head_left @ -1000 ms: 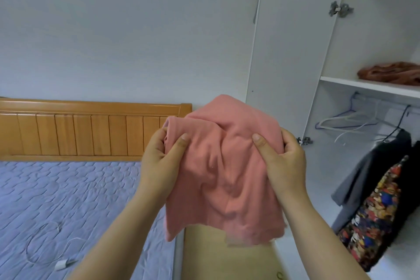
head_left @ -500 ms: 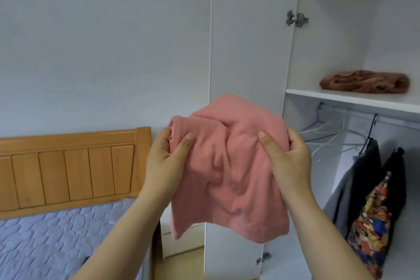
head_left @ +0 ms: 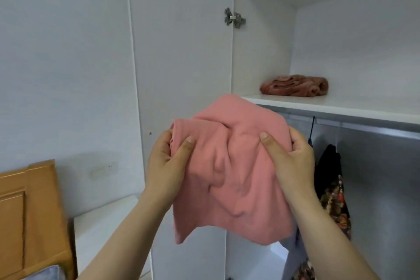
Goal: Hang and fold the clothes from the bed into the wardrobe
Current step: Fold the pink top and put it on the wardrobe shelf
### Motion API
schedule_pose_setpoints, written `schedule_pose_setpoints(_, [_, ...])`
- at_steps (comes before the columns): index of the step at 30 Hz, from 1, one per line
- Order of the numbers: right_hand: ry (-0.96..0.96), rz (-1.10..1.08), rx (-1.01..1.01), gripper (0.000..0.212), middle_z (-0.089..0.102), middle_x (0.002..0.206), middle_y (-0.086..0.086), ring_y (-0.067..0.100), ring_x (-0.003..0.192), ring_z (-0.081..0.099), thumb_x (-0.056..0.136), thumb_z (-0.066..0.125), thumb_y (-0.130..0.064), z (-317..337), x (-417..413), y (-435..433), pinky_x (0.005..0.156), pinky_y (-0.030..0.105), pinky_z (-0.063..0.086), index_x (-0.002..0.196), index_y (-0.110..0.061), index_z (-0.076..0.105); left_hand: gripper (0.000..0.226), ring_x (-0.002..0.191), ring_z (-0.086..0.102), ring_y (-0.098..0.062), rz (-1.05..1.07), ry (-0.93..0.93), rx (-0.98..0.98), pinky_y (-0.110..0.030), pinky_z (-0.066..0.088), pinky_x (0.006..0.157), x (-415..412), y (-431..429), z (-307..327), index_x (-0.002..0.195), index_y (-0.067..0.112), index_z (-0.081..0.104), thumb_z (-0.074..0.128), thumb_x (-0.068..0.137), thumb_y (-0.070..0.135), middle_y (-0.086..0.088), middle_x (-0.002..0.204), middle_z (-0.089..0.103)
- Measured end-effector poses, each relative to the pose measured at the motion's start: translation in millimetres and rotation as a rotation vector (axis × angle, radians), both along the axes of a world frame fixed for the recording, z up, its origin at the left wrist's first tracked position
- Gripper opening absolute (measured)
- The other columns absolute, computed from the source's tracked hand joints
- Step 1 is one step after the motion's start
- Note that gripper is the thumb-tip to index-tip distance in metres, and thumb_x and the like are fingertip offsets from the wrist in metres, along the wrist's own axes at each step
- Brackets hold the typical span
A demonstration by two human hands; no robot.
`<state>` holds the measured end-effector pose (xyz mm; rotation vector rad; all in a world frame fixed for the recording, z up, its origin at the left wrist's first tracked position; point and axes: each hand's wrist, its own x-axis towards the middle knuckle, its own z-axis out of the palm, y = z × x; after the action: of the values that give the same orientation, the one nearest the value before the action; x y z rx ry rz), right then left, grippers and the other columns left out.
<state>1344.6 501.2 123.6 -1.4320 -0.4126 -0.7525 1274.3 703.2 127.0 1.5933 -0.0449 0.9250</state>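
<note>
A folded pink garment (head_left: pixel 229 177) is held up in front of the open white wardrobe (head_left: pixel 261 52). My left hand (head_left: pixel 167 163) grips its left edge, thumb on the front. My right hand (head_left: pixel 293 159) grips its right edge the same way. The garment's top sits just below and left of the wardrobe shelf (head_left: pixel 329 107), on which a folded reddish-brown cloth (head_left: pixel 294 85) lies. Under the shelf, a black garment (head_left: pixel 327 166) and a colourful patterned one (head_left: pixel 336 207) hang from the rail (head_left: pixel 375 128).
The open wardrobe door (head_left: pixel 181 52) stands straight ahead, left of the shelf. The wooden headboard (head_left: pixel 29 211) and a corner of the blue bed cover (head_left: pixel 50 273) are at the lower left. A white bedside surface (head_left: pixel 102 229) lies between headboard and door.
The view has turned right and up, from the bed toward the wardrobe. Both hands have carried the pink garment closer to the shelf, with the same grip throughout.
</note>
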Motion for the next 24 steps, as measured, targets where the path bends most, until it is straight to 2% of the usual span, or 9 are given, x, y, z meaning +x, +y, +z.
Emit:
schedule_pose_setpoints(2, [0.006, -0.077, 0.014, 0.021, 0.07, 0.091, -0.017, -0.005, 0.083, 0.063, 0.081, 0.075, -0.025, 5.8, 16.7, -2.5, 0.074, 0.014, 0.046, 0.1, -0.023, 0.068, 0.01, 0.088, 0.066, 0.0, -0.08, -0.015, 0.009, -0.014, 0.049, 0.072, 30.1, 2.6, 6.4, 0.1, 0.027, 0.065, 0.063, 0.091, 0.029, 0.019, 0.094, 0.069])
schedule_pose_setpoints(6, [-0.008, -0.233, 0.011, 0.026, 0.07, 0.098, -0.012, 0.002, 0.088, 0.065, 0.081, 0.075, -0.025, 22.2, 43.6, -10.5, 0.079, 0.023, 0.05, 0.105, -0.02, 0.069, 0.013, 0.092, 0.067, -0.004, -0.226, -0.017, 0.005, -0.021, 0.049, 0.075, 84.3, -1.9, 22.4, 0.102, 0.025, 0.065, 0.063, 0.091, 0.03, 0.011, 0.101, 0.071])
schedule_pose_setpoints(10, [-0.043, -0.344, -0.005, 0.03, 0.07, 0.099, -0.014, -0.003, 0.088, 0.064, 0.081, 0.075, -0.027, 42.9, 67.5, -28.8, 0.074, 0.013, 0.047, 0.109, -0.021, 0.068, 0.011, 0.087, 0.067, -0.005, -0.33, -0.054, -0.01, -0.024, 0.05, 0.075, 132.9, -18.3, 41.1, 0.1, 0.02, 0.065, 0.062, 0.092, 0.026, 0.009, 0.094, 0.071])
schedule_pose_setpoints(12, [-0.071, -0.391, -0.02, 0.026, 0.07, 0.097, -0.014, -0.004, 0.085, 0.063, 0.081, 0.075, -0.027, 55.4, 80.3, -41.3, 0.07, 0.008, 0.045, 0.106, -0.021, 0.068, 0.016, 0.092, 0.067, -0.007, -0.383, -0.073, -0.011, -0.028, 0.051, 0.082, 156.1, -30.5, 53.3, 0.106, 0.018, 0.065, 0.061, 0.092, 0.025, 0.007, 0.1, 0.071])
schedule_pose_setpoints(15, [-0.14, -0.446, -0.013, 0.02, 0.069, 0.093, -0.015, -0.006, 0.08, 0.062, 0.081, 0.075, -0.023, 75.3, 101.8, -59.5, 0.069, 0.007, 0.045, 0.1, -0.02, 0.068, 0.022, 0.104, 0.065, -0.013, -0.439, -0.133, 0.002, -0.033, 0.05, 0.092, 189.6, -49.8, 74.6, 0.112, 0.014, 0.063, 0.061, 0.092, 0.024, 0.0, 0.115, 0.068])
schedule_pose_setpoints(19, [-0.225, -0.502, -0.028, 0.014, 0.068, 0.086, -0.02, -0.008, 0.078, 0.062, 0.081, 0.075, -0.024, 103.0, 127.9, -86.4, 0.066, 0.005, 0.044, 0.09, -0.03, 0.066, 0.017, 0.094, 0.065, -0.013, -0.479, -0.241, 0.028, -0.029, 0.051, 0.086, 230.6, -79.1, 102.5, 0.105, 0.009, 0.064, 0.061, 0.092, 0.02, -0.004, 0.105, 0.07])
schedule_pose_setpoints(22, [-0.284, -0.542, -0.027, 0.015, 0.068, 0.087, -0.024, -0.009, 0.08, 0.062, 0.081, 0.075, -0.026, 124.2, 146.5, -111.3, 0.067, 0.005, 0.044, 0.09, -0.032, 0.065, 0.015, 0.087, 0.064, -0.008, -0.507, -0.312, 0.054, -0.018, 0.05, 0.077, 259.0, -105.2, 124.6, 0.102, 0.01, 0.064, 0.061, 0.092, 0.02, -0.002, 0.1, 0.07])
schedule_pose_setpoints(24, [-0.317, -0.58, -0.027, 0.016, 0.068, 0.088, -0.02, -0.01, 0.08, 0.061, 0.081, 0.075, -0.026, 137.8, 158.8, -129.0, 0.068, 0.004, 0.043, 0.092, -0.031, 0.065, 0.016, 0.089, 0.065, -0.006, -0.532, -0.343, 0.051, -0.018, 0.05, 0.077, 277.5, -124.4, 138.7, 0.104, 0.011, 0.064, 0.061, 0.092, 0.02, 0.001, 0.102, 0.07])
